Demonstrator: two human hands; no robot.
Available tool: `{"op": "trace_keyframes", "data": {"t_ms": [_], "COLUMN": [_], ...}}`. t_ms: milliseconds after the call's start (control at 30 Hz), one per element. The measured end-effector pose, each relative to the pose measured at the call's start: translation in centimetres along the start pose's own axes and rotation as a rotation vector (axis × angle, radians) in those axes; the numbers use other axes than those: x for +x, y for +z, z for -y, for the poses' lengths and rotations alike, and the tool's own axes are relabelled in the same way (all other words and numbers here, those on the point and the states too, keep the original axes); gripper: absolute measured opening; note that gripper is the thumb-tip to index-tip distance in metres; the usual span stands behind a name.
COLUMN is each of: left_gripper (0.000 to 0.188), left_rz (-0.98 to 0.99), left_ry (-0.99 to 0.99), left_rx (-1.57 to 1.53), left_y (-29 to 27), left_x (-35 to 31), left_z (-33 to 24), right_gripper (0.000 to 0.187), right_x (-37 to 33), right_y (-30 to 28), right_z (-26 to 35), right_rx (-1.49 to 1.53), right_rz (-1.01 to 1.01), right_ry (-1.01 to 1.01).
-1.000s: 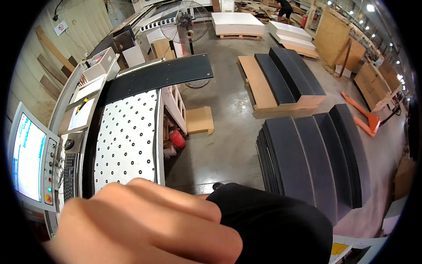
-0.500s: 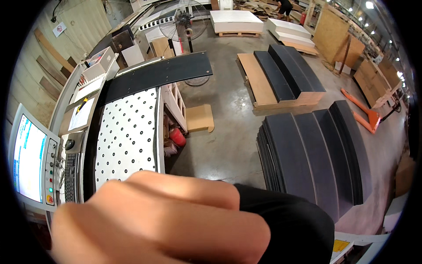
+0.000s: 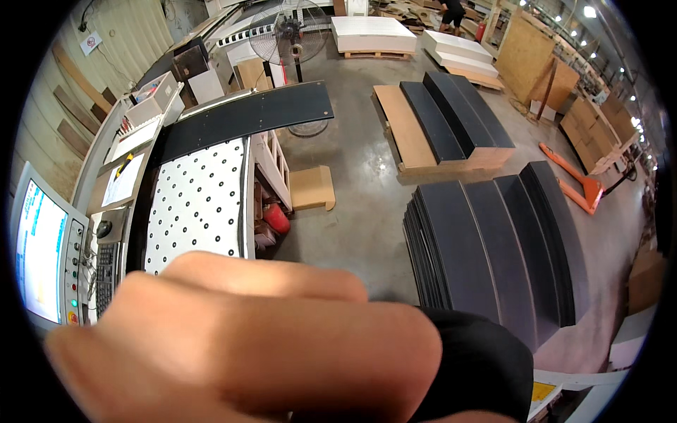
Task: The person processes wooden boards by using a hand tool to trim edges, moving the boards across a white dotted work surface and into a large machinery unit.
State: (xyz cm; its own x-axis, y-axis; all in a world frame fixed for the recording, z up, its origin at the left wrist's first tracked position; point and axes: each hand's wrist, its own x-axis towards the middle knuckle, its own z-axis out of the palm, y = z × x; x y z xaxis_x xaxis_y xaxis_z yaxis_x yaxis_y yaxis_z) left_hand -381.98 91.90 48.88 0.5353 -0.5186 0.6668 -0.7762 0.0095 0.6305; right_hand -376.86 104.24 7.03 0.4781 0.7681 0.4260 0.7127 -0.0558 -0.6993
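My left hand [image 3: 247, 338] looms large and blurred at the lower left, very close to the camera. Its fingers are curled and pressed together, pointing right; the fingertips are hidden, so what they hold, if anything, does not show. Behind it lies the white machine table [image 3: 201, 204] dotted with black rings. A long dark panel [image 3: 247, 113] rests across the table's far end and overhangs its right side. Black clothing [image 3: 479, 359] shows right of the hand. A sliver of skin [image 3: 462, 417] at the bottom edge is too little to identify. My right hand is not recognisable.
At the left are a lit screen [image 3: 44, 254], a keyboard [image 3: 107, 271] and a mouse [image 3: 104, 229]. Stacked dark panels [image 3: 486, 247] stand on the right, with another dark stack [image 3: 465, 116] beyond. Farther back are a fan [image 3: 289, 32], an orange pallet jack [image 3: 585, 187] and a person [image 3: 453, 14].
My left hand has risen slightly in view and its fingers look larger. The surroundings have shifted a little to the left. The sliver of skin has appeared at the bottom edge.
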Motion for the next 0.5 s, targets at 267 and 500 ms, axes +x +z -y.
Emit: {"op": "trace_keyframes", "data": {"t_ms": [267, 500], "left_gripper": [0.032, 0.035], "left_rz": [0.013, 0.056], "left_ry": [-0.022, -0.055], "left_rx": [0.034, 0.035], "left_y": [0.0, 0.0], "left_x": [0.0, 0.4], "left_z": [-0.3, -1.4], "right_gripper": [0.016, 0.016], "right_x": [0.1, -0.2], "right_y": [0.1, -0.2], "right_z": [0.1, -0.2], "right_rx": [0.003, 0.014], "right_rz": [0.008, -0.013], "right_ry": [0.050, 0.020]}}
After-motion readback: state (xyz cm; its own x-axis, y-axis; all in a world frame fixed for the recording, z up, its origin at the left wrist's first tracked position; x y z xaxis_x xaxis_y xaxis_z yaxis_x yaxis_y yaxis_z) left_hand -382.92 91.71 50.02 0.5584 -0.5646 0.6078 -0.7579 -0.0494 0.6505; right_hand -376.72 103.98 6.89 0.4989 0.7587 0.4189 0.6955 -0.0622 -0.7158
